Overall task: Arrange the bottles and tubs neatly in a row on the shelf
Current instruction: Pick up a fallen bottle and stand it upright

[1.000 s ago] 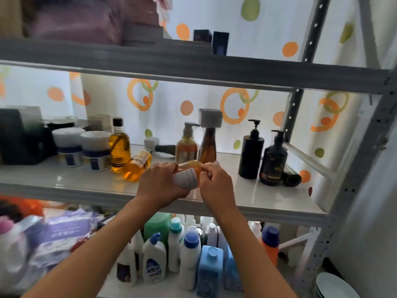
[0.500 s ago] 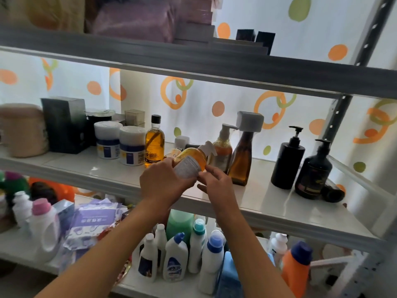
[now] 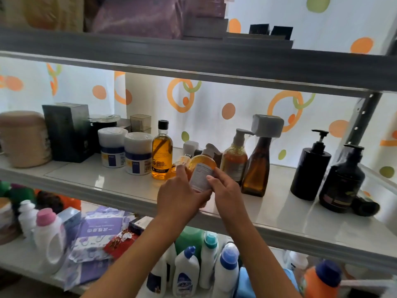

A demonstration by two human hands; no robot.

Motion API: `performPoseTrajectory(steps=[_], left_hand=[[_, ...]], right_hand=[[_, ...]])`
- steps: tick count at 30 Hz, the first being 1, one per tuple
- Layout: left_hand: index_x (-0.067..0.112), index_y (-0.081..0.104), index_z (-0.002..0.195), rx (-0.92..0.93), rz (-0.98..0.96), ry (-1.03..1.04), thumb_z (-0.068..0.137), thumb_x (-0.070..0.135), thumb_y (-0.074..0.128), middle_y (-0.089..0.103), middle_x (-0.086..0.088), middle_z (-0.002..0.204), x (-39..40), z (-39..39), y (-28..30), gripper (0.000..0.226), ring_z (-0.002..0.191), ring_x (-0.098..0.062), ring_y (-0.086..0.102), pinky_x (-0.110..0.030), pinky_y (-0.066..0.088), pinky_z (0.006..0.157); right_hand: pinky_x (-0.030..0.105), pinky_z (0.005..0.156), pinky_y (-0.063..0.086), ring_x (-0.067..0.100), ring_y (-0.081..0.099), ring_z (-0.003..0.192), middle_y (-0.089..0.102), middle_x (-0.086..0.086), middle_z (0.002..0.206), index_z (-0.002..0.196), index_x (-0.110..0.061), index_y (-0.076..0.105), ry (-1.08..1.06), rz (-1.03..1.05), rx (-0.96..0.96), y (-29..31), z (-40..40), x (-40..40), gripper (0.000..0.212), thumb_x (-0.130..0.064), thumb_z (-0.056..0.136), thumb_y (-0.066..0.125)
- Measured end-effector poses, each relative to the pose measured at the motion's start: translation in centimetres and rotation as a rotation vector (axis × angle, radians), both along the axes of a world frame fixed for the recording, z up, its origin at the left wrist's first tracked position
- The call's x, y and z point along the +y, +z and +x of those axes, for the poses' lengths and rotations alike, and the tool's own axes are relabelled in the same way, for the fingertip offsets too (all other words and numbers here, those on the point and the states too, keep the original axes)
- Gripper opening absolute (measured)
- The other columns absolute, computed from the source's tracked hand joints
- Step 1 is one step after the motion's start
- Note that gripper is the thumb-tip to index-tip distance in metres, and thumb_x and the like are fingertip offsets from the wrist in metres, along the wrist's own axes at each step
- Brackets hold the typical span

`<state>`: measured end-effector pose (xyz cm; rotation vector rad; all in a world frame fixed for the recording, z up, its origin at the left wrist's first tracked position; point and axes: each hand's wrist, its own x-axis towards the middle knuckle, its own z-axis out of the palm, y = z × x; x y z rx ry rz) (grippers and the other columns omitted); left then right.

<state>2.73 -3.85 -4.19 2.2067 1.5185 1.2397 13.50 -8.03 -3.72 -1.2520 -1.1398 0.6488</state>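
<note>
Both my hands hold an amber pump bottle (image 3: 202, 168) with a white label, tilted over the middle shelf (image 3: 103, 181). My left hand (image 3: 180, 196) grips its lower body. My right hand (image 3: 223, 188) presses fingers on the label's right side. Left of it stand an amber bottle with a black cap (image 3: 162, 153) and two white tubs (image 3: 112, 148) (image 3: 138, 153). A small amber bottle (image 3: 182, 162) lies on its side behind my left hand. To the right stand an amber pump bottle (image 3: 235, 158), a brown bottle with a grey square top (image 3: 257, 166) and two black pump bottles (image 3: 310, 168) (image 3: 342, 181).
A dark box (image 3: 68, 132) and a beige tub (image 3: 23, 138) fill the shelf's left end. A black cap (image 3: 365, 206) lies at the right by the grey upright (image 3: 361, 121). The upper shelf beam (image 3: 193, 61) hangs close overhead. Detergent bottles (image 3: 187, 274) crowd the lower shelf.
The amber pump bottle has gone from lying across in my hands to nearly upright, neck pointing away. My view has shifted left and closer to the shelf.
</note>
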Motion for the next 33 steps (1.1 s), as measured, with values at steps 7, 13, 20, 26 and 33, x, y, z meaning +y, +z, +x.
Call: performPoseTrajectory(steps=[7, 13, 20, 26, 33], left_hand=[[0.014, 0.046, 0.129, 0.071, -0.051, -0.009, 0.075, 0.063, 0.062, 0.067, -0.003, 0.107, 1.8, 1.7, 0.6, 0.074, 0.093, -0.021, 0.065, -0.028, 0.054, 0.072], [0.012, 0.065, 0.114, 0.119, -0.093, -0.06, 0.076, 0.048, 0.067, 0.058, -0.009, 0.117, 2.7, 2.7, 0.0, 0.052, 0.098, -0.022, 0.059, -0.023, 0.04, 0.071], [0.018, 0.045, 0.135, 0.12, 0.003, -0.114, 0.077, 0.035, 0.075, 0.04, -0.007, 0.136, 3.8, 2.7, -2.3, 0.067, 0.114, -0.026, 0.055, -0.03, 0.048, 0.089], [0.022, 0.047, 0.132, 0.143, 0.155, -0.044, 0.082, 0.035, 0.071, 0.054, -0.003, 0.13, 3.8, 3.2, -3.1, 0.057, 0.11, -0.024, 0.058, -0.031, 0.05, 0.081], [0.018, 0.045, 0.142, 0.039, 0.12, -0.05, 0.089, 0.033, 0.064, 0.058, -0.006, 0.134, 4.0, 3.4, -4.0, 0.059, 0.118, -0.026, 0.055, -0.036, 0.048, 0.091]], right_hand=[[0.014, 0.072, 0.053, 0.006, 0.061, 0.098, 0.061, 0.002, 0.122, 0.14, -0.017, 0.048, -0.041, -0.072, -0.105, 0.1, 1.2, 2.3, 0.043, -0.014, 0.096, 0.047], [0.036, 0.107, 0.044, 0.018, 0.049, 0.128, 0.05, 0.003, 0.145, 0.144, -0.014, 0.045, -0.052, -0.128, -0.128, -1.5, 2.3, 3.2, 0.049, -0.014, 0.094, 0.049], [0.009, 0.082, 0.051, 0.008, 0.056, 0.113, 0.056, -0.009, 0.127, 0.134, -0.02, 0.054, -0.132, 0.008, -0.168, -2.9, 2.9, 3.9, 0.046, -0.005, 0.091, 0.057], [0.003, 0.068, 0.048, -0.005, 0.062, 0.083, 0.064, -0.014, 0.094, 0.095, -0.029, 0.062, -0.347, 0.12, -0.131, -3.4, 3.0, 3.7, 0.025, -0.01, 0.083, 0.072], [0.005, 0.065, 0.048, -0.003, 0.064, 0.08, 0.067, -0.015, 0.088, 0.098, -0.027, 0.068, -0.369, 0.122, -0.14, -3.8, 3.2, 4.1, 0.021, -0.011, 0.084, 0.071]])
